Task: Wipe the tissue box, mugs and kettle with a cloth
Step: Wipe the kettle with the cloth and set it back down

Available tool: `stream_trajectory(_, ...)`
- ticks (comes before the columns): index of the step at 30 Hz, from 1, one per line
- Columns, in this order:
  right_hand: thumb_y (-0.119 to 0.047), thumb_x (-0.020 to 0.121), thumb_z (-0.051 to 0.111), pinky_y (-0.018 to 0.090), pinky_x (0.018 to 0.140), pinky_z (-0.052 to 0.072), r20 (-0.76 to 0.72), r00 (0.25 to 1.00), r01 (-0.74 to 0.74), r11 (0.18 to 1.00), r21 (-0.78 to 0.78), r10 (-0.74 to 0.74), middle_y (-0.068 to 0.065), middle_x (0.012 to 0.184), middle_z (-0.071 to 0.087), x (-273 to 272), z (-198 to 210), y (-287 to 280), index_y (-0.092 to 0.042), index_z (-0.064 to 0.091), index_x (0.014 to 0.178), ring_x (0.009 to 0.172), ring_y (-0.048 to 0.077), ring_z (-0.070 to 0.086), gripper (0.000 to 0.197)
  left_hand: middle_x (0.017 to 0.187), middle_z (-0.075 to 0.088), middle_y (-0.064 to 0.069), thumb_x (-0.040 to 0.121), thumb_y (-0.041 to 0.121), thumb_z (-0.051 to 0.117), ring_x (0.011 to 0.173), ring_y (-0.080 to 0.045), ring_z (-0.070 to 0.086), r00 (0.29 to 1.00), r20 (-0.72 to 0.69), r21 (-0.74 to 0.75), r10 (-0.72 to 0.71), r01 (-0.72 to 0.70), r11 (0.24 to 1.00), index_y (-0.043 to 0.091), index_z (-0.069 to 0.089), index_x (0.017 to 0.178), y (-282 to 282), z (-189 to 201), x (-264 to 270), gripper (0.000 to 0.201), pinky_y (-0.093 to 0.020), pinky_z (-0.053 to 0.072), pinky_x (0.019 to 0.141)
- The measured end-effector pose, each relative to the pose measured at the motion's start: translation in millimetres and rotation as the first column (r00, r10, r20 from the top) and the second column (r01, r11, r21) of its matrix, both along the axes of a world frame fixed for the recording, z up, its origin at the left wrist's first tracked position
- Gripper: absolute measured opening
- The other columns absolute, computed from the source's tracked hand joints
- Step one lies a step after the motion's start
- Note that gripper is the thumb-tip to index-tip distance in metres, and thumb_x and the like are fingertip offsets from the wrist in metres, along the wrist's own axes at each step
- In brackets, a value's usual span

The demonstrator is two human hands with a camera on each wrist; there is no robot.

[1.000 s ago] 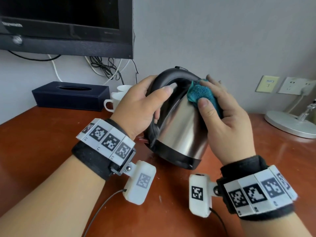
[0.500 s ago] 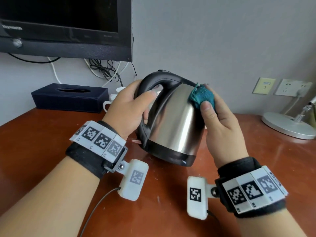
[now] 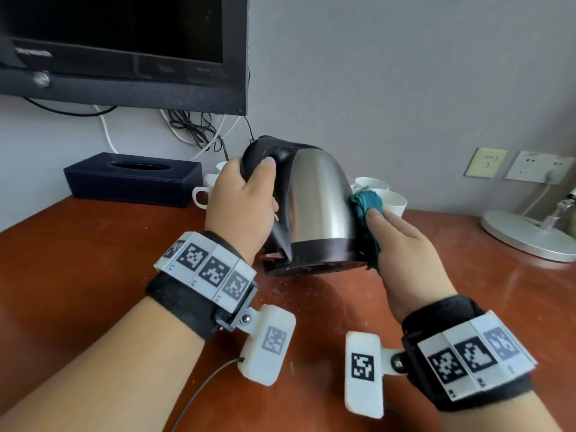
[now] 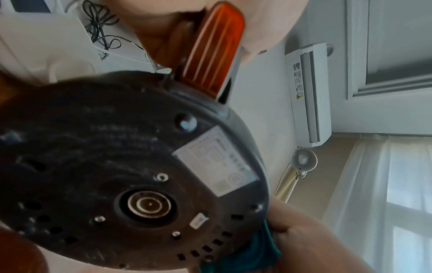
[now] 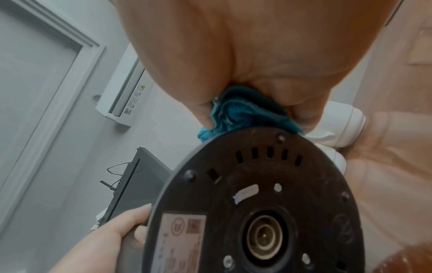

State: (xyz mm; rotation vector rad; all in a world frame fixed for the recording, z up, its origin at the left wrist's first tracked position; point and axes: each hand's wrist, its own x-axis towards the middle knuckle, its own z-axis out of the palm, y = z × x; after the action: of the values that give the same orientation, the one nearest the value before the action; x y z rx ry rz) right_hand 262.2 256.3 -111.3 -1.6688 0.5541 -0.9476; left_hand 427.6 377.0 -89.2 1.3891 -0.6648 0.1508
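Nearest, the two hands work at the middle of the red-brown wooden counter [image 3: 93, 275], glossy and faintly smeared. The left hand [image 3: 240, 210] is wrapped round the black plastic handle of the kettle [image 3: 318, 207], thumb over the top, and holds it clear of the counter, base tipped toward the person. From the left wrist view the flat black underside shows vent slots, screws, a rating label and a ringed round connector. The right hand [image 3: 402, 244] presses a bunched teal cloth [image 3: 367, 204] against the kettle's right flank, thumb on the outside of the wad; its other fingers are hidden behind the kettle. The cloth looks like soft, nubby terry; the kettle's body is smooth brushed steel, a rounded cone narrowing upward with a black band at the foot.

Good form here, by the look of it, means steady pressure with long strokes following the curve, turning the kettle by the handle to reach the hidden far side, and staying off the connector underneath.

Farther back stand white glazed mugs [image 3: 386, 201], some behind the kettle, and at far left the dark navy tissue box [image 3: 134, 179], a slab with an oval slot.
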Motion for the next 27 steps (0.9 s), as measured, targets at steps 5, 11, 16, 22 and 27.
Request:
stream_trajectory(5,-0.045,0.095,0.054,0.041,0.083,0.048,-0.018,0.999,0.039,0.999,-0.003,-0.039,0.008,0.095,0.075,-1.1,-2.6,-6.9,-0.024,0.073,0.104,0.089,0.021,0.065,0.030,0.055,0.057,0.004,0.104,0.031,0.055,0.046,-0.005,0.053,0.999,-0.046,-0.057,0.020,-0.023,0.998,0.009,0.058,0.091,-0.7,0.8,-10.8,0.026,-0.014,0.041,0.046)
stream_trajectory(11,-0.034,0.105,0.053,0.039,0.106,0.049,-0.013,0.999,-0.046,0.996,-0.079,0.045,-0.014,0.109,0.077,-2.0,3.2,3.7,-0.043,0.078,0.102,0.113,0.009,0.068,0.026,0.057,0.058,0.002,0.102,0.035,0.057,0.046,-0.007,0.054,0.986,-0.163,-0.082,0.043,-0.057,0.995,0.011,0.057,0.093,-1.3,0.7,-6.7,0.026,-0.019,0.043,0.044)
stream_trajectory(16,-0.022,0.109,0.050,0.003,0.090,0.040,-0.045,0.967,-0.256,0.950,-0.181,0.253,-0.034,0.136,0.061,-6.0,10.5,16.8,-0.051,0.060,0.134,0.116,-0.019,0.054,0.040,0.053,0.059,0.003,0.100,0.035,0.059,0.049,-0.015,0.058,0.972,-0.231,-0.116,0.040,-0.069,0.991,0.013,0.057,0.088,-0.6,1.8,-1.1,0.025,-0.027,0.047,0.048)
stream_trajectory(22,-0.018,0.109,0.049,0.024,0.126,0.022,-0.088,0.951,-0.310,0.887,-0.341,0.298,-0.029,0.153,0.047,-5.8,10.0,17.5,-0.044,0.051,0.147,0.146,-0.010,0.032,0.046,0.051,0.058,0.001,0.098,0.035,0.061,0.049,-0.021,0.058,0.967,-0.254,-0.171,0.007,-0.052,0.984,0.009,0.057,0.085,4.2,6.0,-2.0,0.029,-0.033,0.049,0.054)
stream_trajectory(27,-0.015,0.109,0.048,0.010,0.098,0.042,0.030,0.967,-0.239,0.938,-0.250,0.254,-0.024,0.128,0.069,-5.9,11.0,13.8,-0.039,0.060,0.140,0.115,-0.010,0.061,0.041,0.052,0.056,0.003,0.100,0.034,0.061,0.049,-0.018,0.056,0.954,-0.298,-0.230,-0.032,-0.039,0.972,0.005,0.061,0.097,7.5,8.6,-0.8,0.029,-0.032,0.048,0.052)
